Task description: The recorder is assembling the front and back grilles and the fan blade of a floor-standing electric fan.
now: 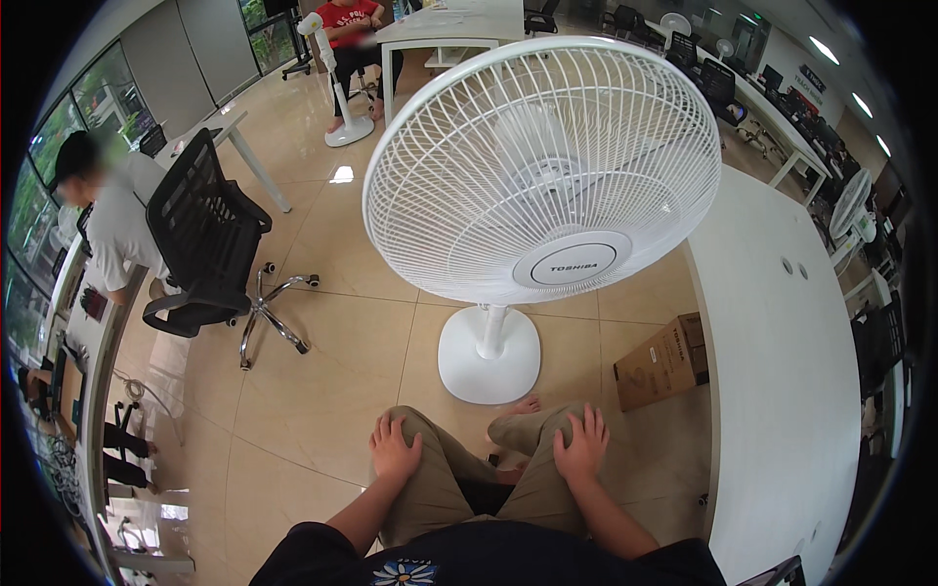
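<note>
A white pedestal fan [542, 171] with a round wire grille stands right in front of me on a square white base [489, 356]. I sit with both knees up in khaki trousers. My left hand [394, 447] rests flat on my left knee, fingers spread, holding nothing. My right hand [582, 444] lies the same way on my right knee. A bare foot [518, 405] shows between my knees, close to the fan's base. Neither hand touches the fan.
A long white table [782, 371] runs along my right, with a brown cardboard box [662, 363] on the floor beside it. A black swivel chair [210, 244] stands to the left. A person in white sits far left; another in red sits at the back.
</note>
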The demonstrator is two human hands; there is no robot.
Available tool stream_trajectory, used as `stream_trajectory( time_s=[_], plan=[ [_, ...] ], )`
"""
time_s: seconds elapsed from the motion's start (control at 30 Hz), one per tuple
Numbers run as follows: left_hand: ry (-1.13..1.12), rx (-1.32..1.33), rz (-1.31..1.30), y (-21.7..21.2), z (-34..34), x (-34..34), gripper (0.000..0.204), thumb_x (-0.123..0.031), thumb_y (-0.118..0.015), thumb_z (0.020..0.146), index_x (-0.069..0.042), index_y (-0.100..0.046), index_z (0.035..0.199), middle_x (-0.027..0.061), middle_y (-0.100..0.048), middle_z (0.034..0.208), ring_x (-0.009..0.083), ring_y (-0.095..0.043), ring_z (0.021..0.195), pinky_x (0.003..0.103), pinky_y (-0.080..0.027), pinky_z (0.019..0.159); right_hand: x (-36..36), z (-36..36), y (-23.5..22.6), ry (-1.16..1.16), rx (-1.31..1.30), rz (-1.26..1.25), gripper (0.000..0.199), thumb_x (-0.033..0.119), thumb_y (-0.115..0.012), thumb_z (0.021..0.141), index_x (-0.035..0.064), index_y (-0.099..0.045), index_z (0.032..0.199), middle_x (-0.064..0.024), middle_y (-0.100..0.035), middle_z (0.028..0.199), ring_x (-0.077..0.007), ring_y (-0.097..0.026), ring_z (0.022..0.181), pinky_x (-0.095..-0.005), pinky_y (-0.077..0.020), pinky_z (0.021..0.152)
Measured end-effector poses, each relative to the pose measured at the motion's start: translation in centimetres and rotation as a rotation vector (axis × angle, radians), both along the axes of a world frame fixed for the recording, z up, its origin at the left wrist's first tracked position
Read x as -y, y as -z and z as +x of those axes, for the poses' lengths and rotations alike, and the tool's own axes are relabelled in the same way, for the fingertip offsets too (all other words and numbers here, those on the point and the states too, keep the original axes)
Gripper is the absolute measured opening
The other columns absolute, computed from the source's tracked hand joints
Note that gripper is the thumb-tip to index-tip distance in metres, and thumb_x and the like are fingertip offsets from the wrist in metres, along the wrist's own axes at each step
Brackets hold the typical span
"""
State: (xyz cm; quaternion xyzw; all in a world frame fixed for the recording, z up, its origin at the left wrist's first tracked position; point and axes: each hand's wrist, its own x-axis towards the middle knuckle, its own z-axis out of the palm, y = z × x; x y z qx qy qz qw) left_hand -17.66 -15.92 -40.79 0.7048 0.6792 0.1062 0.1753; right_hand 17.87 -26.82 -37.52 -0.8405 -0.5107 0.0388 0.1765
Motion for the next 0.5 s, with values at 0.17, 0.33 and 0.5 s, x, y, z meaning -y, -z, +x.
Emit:
stream_trajectory(
  time_s=[0.17,0.33,0.5],
  plan=[
    [-0.042,-0.012,0.030,0.7,-0.2,-0.1,0.061,-0.042,-0.068,0.090,-0.014,-0.053,0.142,0.0158,-0.041,0.157,0.0333,-0.032,0.150,0.053,-0.028,0.121,-0.9,0.2,0.3,-0.038,-0.012,-0.014,0.045,0.033,-0.066,0.090,0.0110,-0.065,0.130,-0.0147,-0.041,0.159,-0.0365,-0.032,0.150,-0.0569,-0.0237,0.122],
    [-0.016,0.014,0.027,1.0,-1.1,0.6,0.061,-0.043,-0.067,0.091,-0.014,-0.052,0.143,0.0158,-0.041,0.157,0.0334,-0.032,0.150,0.052,-0.028,0.121,1.0,0.4,0.7,-0.029,-0.012,-0.014,0.048,0.033,-0.067,0.091,0.0110,-0.063,0.133,-0.0145,-0.040,0.160,-0.0364,-0.031,0.150,-0.0562,-0.0238,0.123],
    [-0.005,0.053,-0.024,-0.2,-1.3,0.6,0.065,-0.047,-0.068,0.090,-0.017,-0.051,0.145,0.0141,-0.039,0.159,0.0340,-0.031,0.151,0.051,-0.027,0.122,2.0,0.7,0.6,-0.021,-0.032,0.022,0.050,0.033,-0.068,0.091,0.0109,-0.062,0.135,-0.0147,-0.039,0.160,-0.0364,-0.030,0.151,-0.0559,-0.0236,0.123]
  ],
)
